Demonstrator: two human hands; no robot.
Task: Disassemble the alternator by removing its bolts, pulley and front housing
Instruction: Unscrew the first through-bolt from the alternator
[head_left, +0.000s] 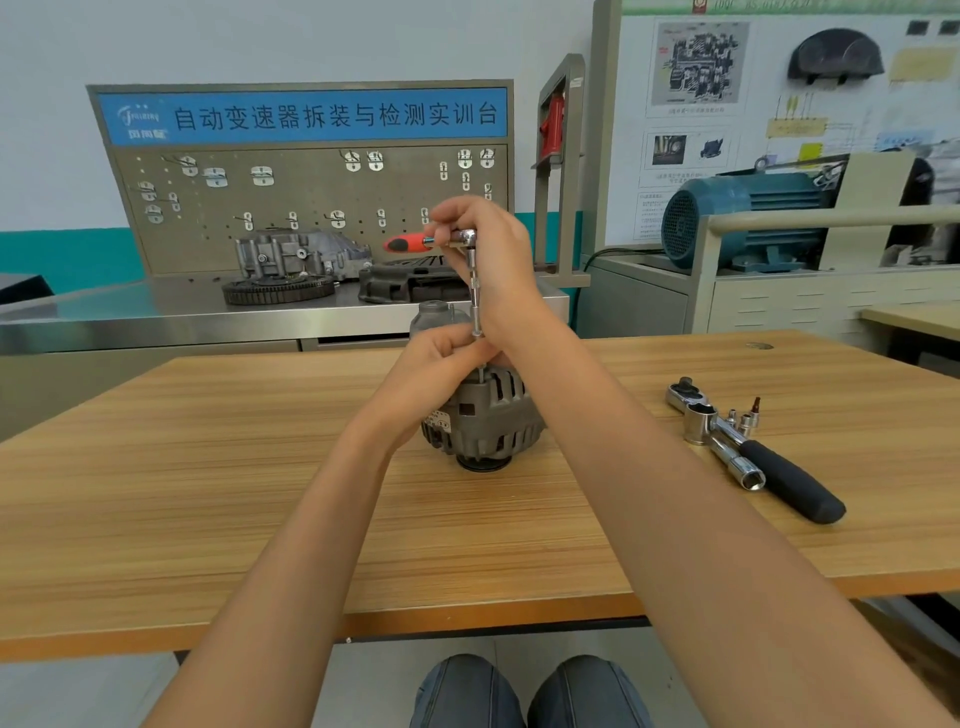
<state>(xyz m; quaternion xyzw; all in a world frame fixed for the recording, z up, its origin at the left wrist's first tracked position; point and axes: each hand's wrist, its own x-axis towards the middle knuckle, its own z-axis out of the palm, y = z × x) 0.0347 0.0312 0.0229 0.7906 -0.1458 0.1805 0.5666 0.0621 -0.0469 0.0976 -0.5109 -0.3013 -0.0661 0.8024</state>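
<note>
at frame centre the alternator (483, 415) stands pulley-down on the tabletop (208, 467), left hand (441, 364) pinching the extension (475, 301) to steady it on a bolt while right hand (488, 249) grips the ratchet (431, 241) head to turn it

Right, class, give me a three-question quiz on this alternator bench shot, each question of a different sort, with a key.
1. True or false: the alternator stands on the wooden table with its pulley end down.
2. Which hand grips the head of the red-handled ratchet? A) the left hand B) the right hand C) neither
3. Fill in: the black-handled ratchet lies on the table to the ______ of the alternator.

Key
1. True.
2. B: the right hand holds the ratchet's head, while the left hand pinches the extension bar low down, just above the alternator.
3. Right, beside some loose sockets.
</note>
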